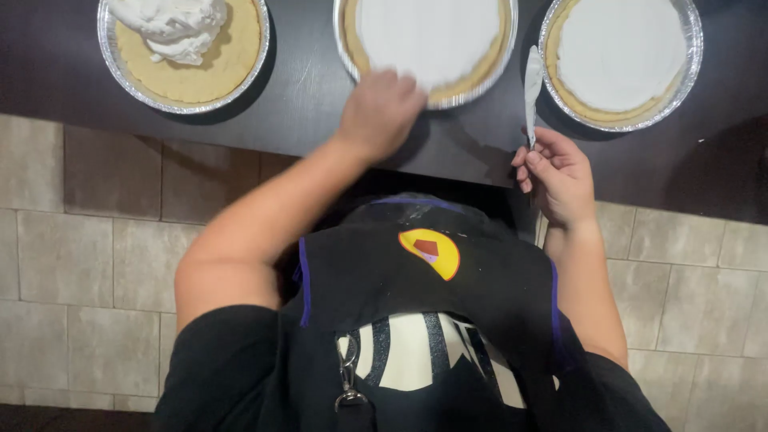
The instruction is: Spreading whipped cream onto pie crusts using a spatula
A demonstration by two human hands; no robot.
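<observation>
Right hand (560,178) curled, wrist bent, gripping the handle of a cream-smeared metal spatula (532,86), blade pointing away between two pies; left hand (378,112), arm extended, fingers clamped on near rim of middle round foil pie tin with smooth white topping (428,44); dark tabletop (304,104); left tin holds heaped cream (178,28).
</observation>
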